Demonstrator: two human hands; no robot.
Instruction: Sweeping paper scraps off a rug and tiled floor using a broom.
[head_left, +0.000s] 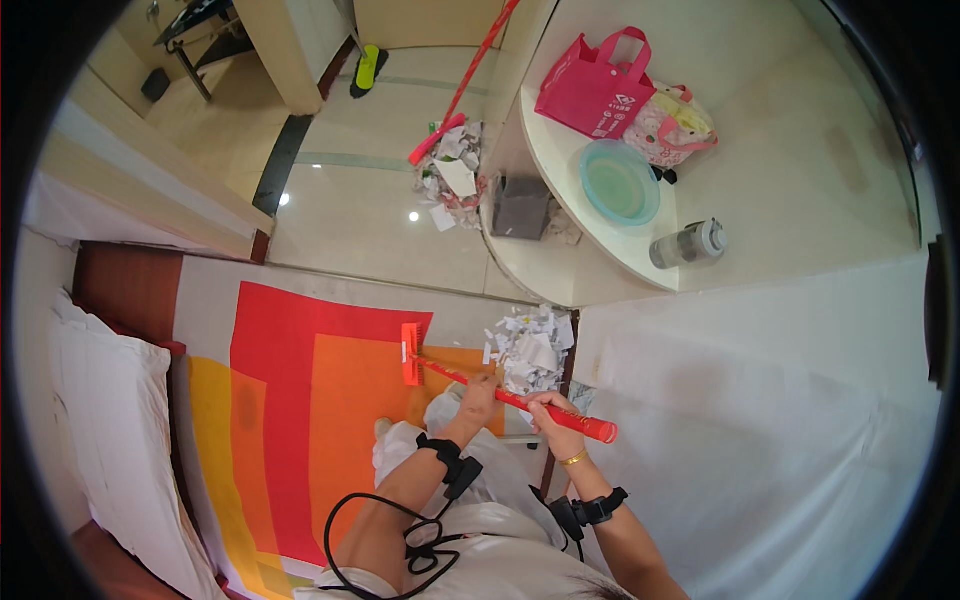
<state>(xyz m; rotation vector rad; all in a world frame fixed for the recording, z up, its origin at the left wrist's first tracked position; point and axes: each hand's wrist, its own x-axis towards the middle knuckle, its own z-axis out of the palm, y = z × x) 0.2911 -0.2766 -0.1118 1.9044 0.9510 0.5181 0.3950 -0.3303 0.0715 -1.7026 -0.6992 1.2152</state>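
Observation:
My left hand (478, 403) is closed around the red handle of a broom (517, 401), lower on the pole. My right hand (553, 425) grips the same handle near its capped upper end. The orange broom head (412, 355) rests over the red and orange rug (360, 390). To the right of the head, a pile of white paper scraps (534, 349) lies on the floor by the wall corner. Farther ahead, a second heap of mixed paper and litter (454, 176) lies beneath a pink broom head (437, 140) with a red pole.
Curved corner shelves (559, 169) hold a pink bag (596, 86), a patterned bag (670, 127), a green basin (619, 182) and a bottle (688, 244); a gray box (519, 208) sits lower. A yellow-green brush (367, 69) stands ahead. White bedding (120, 420) is at left.

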